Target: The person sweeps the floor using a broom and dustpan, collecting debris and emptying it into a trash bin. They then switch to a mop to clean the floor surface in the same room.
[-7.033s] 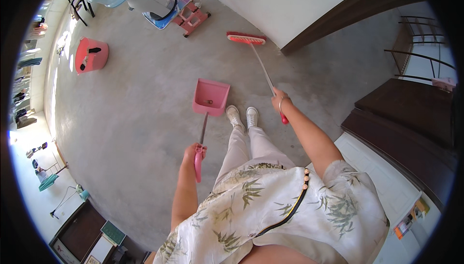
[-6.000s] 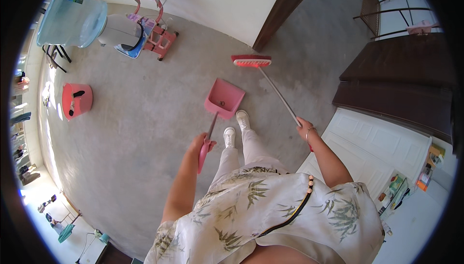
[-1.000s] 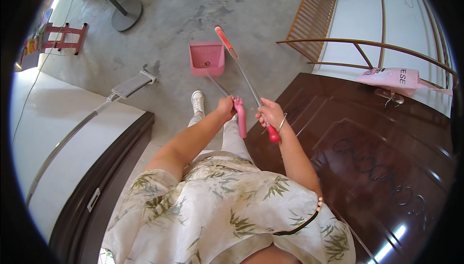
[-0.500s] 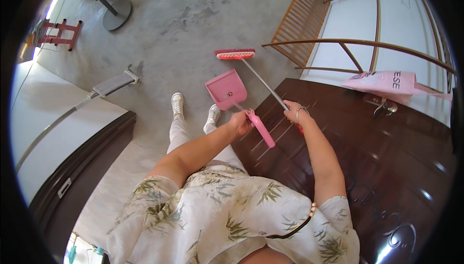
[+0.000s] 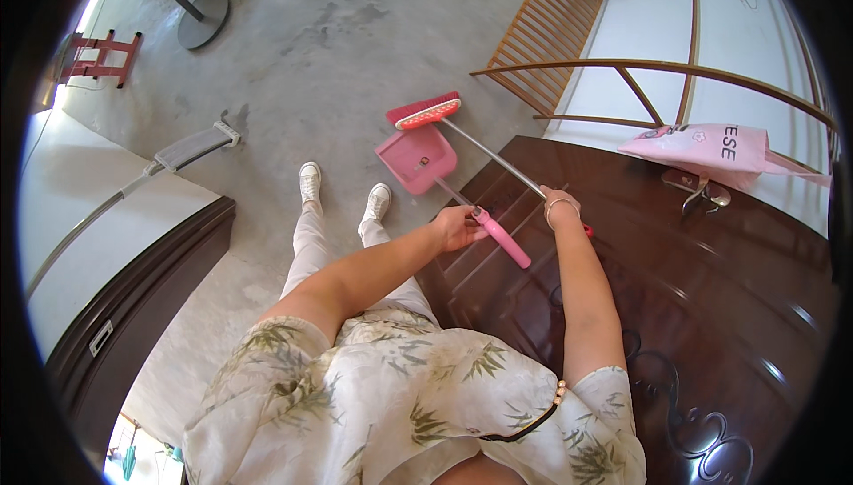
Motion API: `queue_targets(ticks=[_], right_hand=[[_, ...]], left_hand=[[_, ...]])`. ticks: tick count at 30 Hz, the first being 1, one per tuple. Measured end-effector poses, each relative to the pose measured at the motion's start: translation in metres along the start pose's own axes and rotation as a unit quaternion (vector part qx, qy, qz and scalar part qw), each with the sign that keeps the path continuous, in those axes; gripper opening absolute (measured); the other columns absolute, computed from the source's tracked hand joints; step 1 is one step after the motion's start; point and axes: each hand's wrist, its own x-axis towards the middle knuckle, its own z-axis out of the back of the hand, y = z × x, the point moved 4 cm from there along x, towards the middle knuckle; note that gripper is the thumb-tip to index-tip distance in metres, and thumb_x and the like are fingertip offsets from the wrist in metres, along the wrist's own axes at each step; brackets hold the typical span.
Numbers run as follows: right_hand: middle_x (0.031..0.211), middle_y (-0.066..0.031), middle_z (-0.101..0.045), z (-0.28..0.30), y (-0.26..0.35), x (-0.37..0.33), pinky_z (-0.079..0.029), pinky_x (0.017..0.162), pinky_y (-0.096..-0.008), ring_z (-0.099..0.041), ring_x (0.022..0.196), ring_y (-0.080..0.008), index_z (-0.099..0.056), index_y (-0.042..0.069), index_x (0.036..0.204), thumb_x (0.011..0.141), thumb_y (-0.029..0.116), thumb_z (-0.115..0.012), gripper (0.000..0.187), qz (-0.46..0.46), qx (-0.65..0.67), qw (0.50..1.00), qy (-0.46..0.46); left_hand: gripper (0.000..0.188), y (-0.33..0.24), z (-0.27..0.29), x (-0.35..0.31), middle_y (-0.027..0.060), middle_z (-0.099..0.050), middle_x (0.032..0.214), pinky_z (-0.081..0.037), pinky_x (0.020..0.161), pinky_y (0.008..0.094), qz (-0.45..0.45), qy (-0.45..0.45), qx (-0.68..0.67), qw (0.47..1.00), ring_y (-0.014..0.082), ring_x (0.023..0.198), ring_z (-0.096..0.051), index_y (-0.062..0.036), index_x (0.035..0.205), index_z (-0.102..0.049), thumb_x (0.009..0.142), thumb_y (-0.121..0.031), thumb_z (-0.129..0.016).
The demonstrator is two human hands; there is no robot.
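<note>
A pink dustpan (image 5: 416, 162) stands on the floor before my feet, its pole slanting up to a pink grip (image 5: 505, 241) beside the dark door. My left hand (image 5: 458, 228) is at the pole just below that grip, thumb and fingers apart and the fingertips touching or close to it. In my closed right hand (image 5: 560, 208) is the metal pole of a broom (image 5: 425, 113), with a red end showing past the hand. The broom's red bristles point away from me, and its head overlaps the dustpan's far rim.
The dark brown door (image 5: 613, 254) stands close on my right, with a pink bag (image 5: 697, 147) by its handle. Beyond is a wooden rack (image 5: 542, 32). At left are a flat mop (image 5: 195, 146), a red stool (image 5: 105, 57) and a round stand base (image 5: 204, 20).
The dustpan's grip has tilted right toward the door, and my left fingers have loosened from around it. The broom head has turned and come nearer, over the dustpan's far rim.
</note>
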Motion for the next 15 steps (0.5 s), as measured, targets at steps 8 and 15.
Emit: queue_targets(ticks=[8, 15], right_hand=[[0.107, -0.0089, -0.057, -0.012, -0.015, -0.024, -0.044, 0.082, -0.0367, -0.052, 0.103, -0.0267, -0.053, 0.017, 0.105, 0.082, 0.009, -0.045, 0.025, -0.048, -0.045, 0.998, -0.009], [0.109, -0.015, -0.054, 0.038, 0.002, -0.043, -0.042, 0.085, -0.0388, -0.05, 0.103, -0.0298, -0.045, 0.015, 0.119, 0.081, 0.019, -0.049, 0.038, 0.002, 0.072, 0.991, -0.114]], left_hand=[[0.039, -0.022, 0.001, -0.023, 0.0252, -0.044, 0.114, -0.046, 0.081, 0.042, 0.012, -0.009, 0.002, 1.0, 0.0348, 0.098, -0.051, 0.006, 0.115, -0.033, 0.092, -0.025, -0.031], [0.037, -0.142, 0.143, -0.125, 0.0216, -0.049, 0.109, -0.048, 0.08, 0.0382, -0.215, -0.132, -0.056, 0.966, 0.0314, 0.097, -0.053, -0.0011, 0.124, -0.026, 0.091, -0.018, -0.032]])
